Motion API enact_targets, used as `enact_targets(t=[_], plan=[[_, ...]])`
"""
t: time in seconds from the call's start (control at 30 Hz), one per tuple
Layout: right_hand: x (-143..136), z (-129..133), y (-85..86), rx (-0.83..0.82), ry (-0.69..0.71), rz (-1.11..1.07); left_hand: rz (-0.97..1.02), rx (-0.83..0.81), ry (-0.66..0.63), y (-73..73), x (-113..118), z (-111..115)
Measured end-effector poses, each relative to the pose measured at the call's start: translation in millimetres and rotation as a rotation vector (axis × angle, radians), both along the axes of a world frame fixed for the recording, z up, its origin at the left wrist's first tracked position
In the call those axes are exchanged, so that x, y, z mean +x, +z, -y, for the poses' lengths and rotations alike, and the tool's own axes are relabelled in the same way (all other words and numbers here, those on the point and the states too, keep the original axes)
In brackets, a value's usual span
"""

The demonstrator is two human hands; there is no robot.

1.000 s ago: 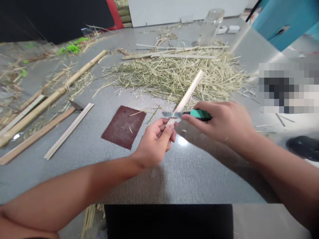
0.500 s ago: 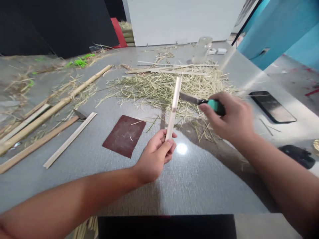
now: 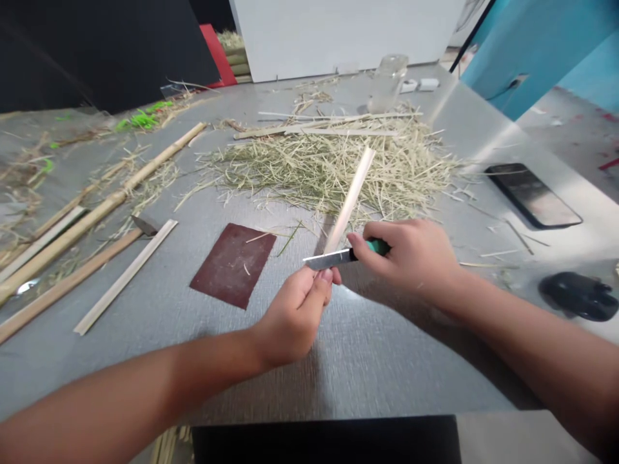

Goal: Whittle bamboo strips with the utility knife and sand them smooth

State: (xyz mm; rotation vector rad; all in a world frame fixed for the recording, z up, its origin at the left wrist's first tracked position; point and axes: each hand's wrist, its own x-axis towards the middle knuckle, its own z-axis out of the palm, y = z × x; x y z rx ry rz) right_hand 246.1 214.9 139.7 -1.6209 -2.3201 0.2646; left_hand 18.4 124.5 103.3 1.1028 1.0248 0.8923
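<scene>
Strip (image 3: 351, 197) in left hand (image 3: 296, 310); tilted

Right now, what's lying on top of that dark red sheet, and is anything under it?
On the sheet lie a short pale shaving and, by its far right corner, a thin sliver. What's beneath it is covered, so I can't tell.

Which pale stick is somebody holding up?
The stick in the left hand, with the knife blade across its lower part. Other pale sticks lie left of the dark red sheet or along the shavings.
</scene>
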Motion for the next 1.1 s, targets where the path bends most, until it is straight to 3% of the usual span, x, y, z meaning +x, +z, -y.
enact_targets(t=[0.13,0.27,0.4,0.5,0.63,0.87,1.0,1.1], plan=[[10.8,-21.9,0.3,0.032,-0.111,-0.023,-0.003,0.01,-0.042,5.0,-2.8,-1.8],[42.0,-59.8,5.4,0.072,-0.28,-0.125,-0.043,-0.003,-0.128,2.7,-6.2,1.9],[71.0,-79.5,11.5,0.303,-0.436,-0.223,0.002,-0.042,-0.107,2.2,-5.7,2.9],[64.5,-67.4,12.0,0.329,-0.352,-0.272,0.125,-0.1,-0.06,8.3,-1.9,-2.1],[30.5,-34.3,7.6,0.157,-0.164,-0.223,0.228,-0.129,-0.032,14.4,2.2,-7.3],[-5.9,10.1,2.9,-0.125,0.12,-0.077,0.122,-0.139,-0.022,8.0,4.2,-1.0],[-8.3,17.1,3.7,-0.156,0.135,-0.067,-0.004,-0.042,-0.032,8.9,2.9,1.2],[-2.5,8.0,5.1,-0.126,0.079,-0.065,-0.009,-0.037,-0.027,10.6,0.5,2.1]])
